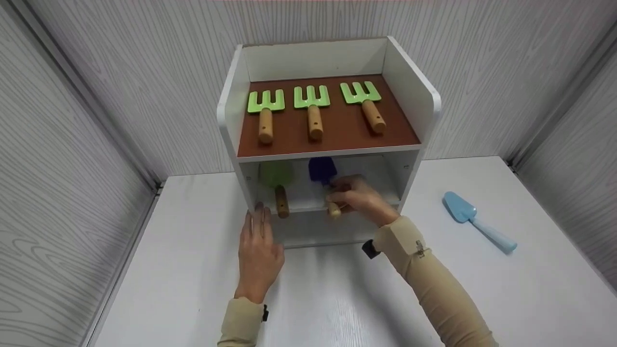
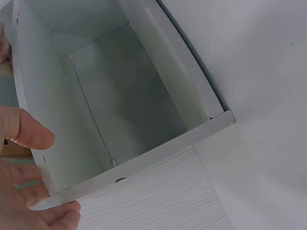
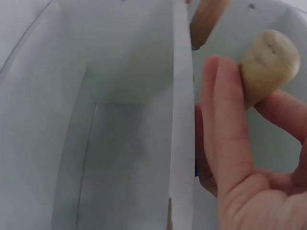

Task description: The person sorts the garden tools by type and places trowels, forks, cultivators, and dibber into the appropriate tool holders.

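In the head view my right hand [image 1: 359, 195] pinches the wooden handle [image 1: 333, 209] of a dark blue toy shovel [image 1: 322, 169], whose blade lies on the middle level of a white shelf unit [image 1: 407, 178]. In the right wrist view, thumb and fingers sit around the handle's pale end [image 3: 271, 57]. A green shovel [image 1: 276, 173] lies left of it, its brown handle [image 1: 282, 202] jutting past the shelf edge. With fingers extended, my left hand [image 1: 260, 255] rests at the unit's front left edge; the left wrist view shows its fingertips [image 2: 67, 215] against the panel edge [image 2: 120, 179].
Three green toy forks with wooden handles, left [image 1: 266, 120], middle [image 1: 314, 120] and right [image 1: 372, 115], lie on the unit's brown top [image 1: 337, 140]. A light blue trowel [image 1: 491, 233] lies on the white table [image 1: 482, 299] to the right. Below is a bottom compartment [image 2: 129, 91].
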The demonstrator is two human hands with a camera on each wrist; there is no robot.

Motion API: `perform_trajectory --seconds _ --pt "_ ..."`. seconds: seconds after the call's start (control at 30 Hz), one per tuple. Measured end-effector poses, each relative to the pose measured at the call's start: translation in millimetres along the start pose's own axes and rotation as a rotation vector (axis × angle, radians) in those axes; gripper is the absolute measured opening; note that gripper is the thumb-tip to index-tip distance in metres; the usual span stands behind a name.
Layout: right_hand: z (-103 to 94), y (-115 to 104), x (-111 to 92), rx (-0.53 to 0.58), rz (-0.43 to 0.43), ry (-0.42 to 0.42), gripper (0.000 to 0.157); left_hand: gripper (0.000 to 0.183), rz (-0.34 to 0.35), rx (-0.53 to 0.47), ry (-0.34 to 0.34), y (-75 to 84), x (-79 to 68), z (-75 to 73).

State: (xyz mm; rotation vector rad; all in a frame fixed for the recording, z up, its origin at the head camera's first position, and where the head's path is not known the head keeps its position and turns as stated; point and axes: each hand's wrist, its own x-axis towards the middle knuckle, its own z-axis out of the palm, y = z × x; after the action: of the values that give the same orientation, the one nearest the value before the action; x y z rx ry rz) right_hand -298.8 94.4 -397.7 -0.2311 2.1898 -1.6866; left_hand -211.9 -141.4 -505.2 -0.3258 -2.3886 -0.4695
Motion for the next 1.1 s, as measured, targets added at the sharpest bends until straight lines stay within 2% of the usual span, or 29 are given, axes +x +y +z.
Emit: perform_trajectory --seconds 0.1,0.3,0.5,0.63,0.87,1.1 --pt "6.6 -1.1 3.3 -0.066 -0.027 0.030 0.035 0.076 -0.011 -0.007 -0.013 0.1 -1.4 -0.7" --pt "14.3 -4.5 7.9 -0.117 -0.074 0.038 0.027 0.077 -0.013 0.003 -0.013 -0.1 -1.3 -1.8" --pt "13.3 -4.3 9.6 -0.101 -0.074 0.030 0.029 0.074 -0.015 0.010 -0.014 0.4 -0.7 -2.0" --pt "5.6 -1.2 5.5 -0.074 -0.055 0.047 0.033 0.070 -0.006 0.019 -0.012 0.5 0.4 -1.0" --pt "-14.7 8.9 -16.2 -0.063 -0.064 0.032 0.052 0.071 -0.027 -0.003 -0.027 1.4 0.8 -1.5" --pt "-37.6 26.9 -42.0 -0.048 -0.086 -0.003 0.050 0.069 -0.034 -0.013 -0.029 1.7 0.5 -1.1"
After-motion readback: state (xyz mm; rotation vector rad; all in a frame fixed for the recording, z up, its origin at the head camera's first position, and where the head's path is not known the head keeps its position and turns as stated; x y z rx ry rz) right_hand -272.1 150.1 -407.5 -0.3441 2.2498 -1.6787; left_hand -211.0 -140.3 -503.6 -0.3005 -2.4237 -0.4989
